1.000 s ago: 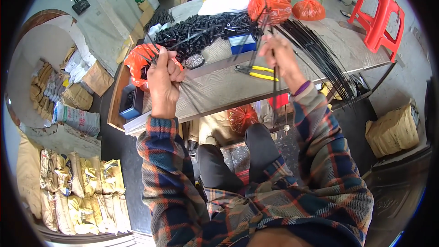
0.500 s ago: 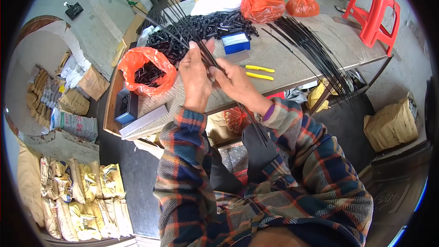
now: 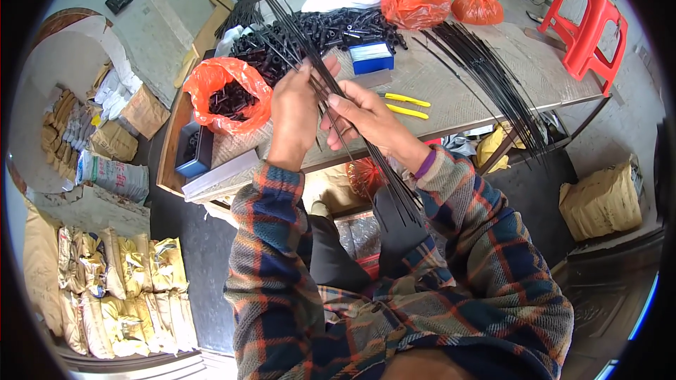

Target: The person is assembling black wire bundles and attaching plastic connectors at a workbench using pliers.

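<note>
While both my hands meet above the near edge of the table (image 3: pixel 415 63), a bundle of thin black rods (image 3: pixel 308 49) runs slantwise between them, upper ends toward the far left, lower ends hanging past the edge over my dark-trousered knee. My left hand (image 3: pixel 292 109) is half curled, rods lodged between its thumb and the fingers behind them. My right hand (image 3: pixel 373 118) (purple band (image 3: pixel 424 164) at the wrist) lays its thumb across the bundle; its fingers bend loosely underneath. How firmly either hand grips, I cannot tell.

Surroundings: left of my left hand sits a red plastic bag (image 3: pixel 197 86), mouth wide, black pieces inside. Just below that bag stands a dark blue box (image 3: pixel 193 162), beside a pale flat bar (image 3: pixel 224 172) along the near edge. Beyond my hands spreads a heap of short black tubes (image 3: pixel 345 30), with a blue carton (image 3: pixel 371 63) of whitish contents before it. Yellow-handled pliers (image 3: pixel 408 99) lie near my right hand, their head hidden from view. Farther right, a second batch of rods (image 3: pixel 493 81) fans across the tabletop, ends overhanging. A red stool (image 3: pixel 584 28) stands at the right end.
</note>
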### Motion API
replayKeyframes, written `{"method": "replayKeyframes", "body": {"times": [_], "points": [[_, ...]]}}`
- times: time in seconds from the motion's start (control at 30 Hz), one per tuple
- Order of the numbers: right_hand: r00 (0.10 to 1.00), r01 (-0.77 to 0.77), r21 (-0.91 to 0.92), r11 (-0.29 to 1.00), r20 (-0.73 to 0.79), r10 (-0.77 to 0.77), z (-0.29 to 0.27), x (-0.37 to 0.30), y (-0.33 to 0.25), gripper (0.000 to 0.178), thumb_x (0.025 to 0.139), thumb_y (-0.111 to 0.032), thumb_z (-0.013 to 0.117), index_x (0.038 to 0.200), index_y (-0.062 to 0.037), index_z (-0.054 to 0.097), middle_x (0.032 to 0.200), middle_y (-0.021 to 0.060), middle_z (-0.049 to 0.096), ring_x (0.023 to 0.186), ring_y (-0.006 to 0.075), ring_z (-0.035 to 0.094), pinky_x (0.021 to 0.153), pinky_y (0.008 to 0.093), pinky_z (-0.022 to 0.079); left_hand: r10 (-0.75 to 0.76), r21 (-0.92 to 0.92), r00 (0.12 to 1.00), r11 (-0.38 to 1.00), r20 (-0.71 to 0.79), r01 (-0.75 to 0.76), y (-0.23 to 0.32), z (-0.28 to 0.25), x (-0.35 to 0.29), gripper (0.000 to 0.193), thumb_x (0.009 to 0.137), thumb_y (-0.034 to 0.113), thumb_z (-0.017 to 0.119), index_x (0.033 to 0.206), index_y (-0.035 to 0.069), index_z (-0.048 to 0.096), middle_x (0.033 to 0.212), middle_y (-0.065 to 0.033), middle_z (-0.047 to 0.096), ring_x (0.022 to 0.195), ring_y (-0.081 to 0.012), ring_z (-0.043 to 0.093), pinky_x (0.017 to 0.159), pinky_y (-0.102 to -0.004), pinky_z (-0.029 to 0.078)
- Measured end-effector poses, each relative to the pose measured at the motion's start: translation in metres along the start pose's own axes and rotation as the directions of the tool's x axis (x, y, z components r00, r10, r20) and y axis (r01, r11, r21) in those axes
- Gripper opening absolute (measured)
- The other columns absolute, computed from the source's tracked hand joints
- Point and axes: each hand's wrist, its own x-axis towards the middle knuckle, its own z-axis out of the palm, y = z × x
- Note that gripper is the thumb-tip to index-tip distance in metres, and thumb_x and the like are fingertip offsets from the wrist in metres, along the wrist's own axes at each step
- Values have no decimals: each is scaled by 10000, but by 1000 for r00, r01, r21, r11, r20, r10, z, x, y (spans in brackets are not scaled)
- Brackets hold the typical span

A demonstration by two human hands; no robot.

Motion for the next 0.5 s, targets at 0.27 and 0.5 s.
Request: {"method": "replayKeyframes", "body": {"times": [0.27,0.5], "points": [[995,104,-141,985,12,-103,10,-1,3,180,933,-198,444,1033,-49,447,698,18,509,428,40,389,381,175,316,-77,-215,997,974,-17,72,-2,2,2,378,935,223,363,1175,-66,404,1193,-209,510,1088,-288,507,936,-364,392],[998,7,-93,996,62,-1,-3,-20,10,322,887,-193,532,1129,-9,428,827,78,584,581,106,591,504,196,472,-11,-265,996,964,85,33,18,-10,3,356,922,155,371,1199,-67,395,1214,-226,486,1136,-290,480,972,-353,372]]}}
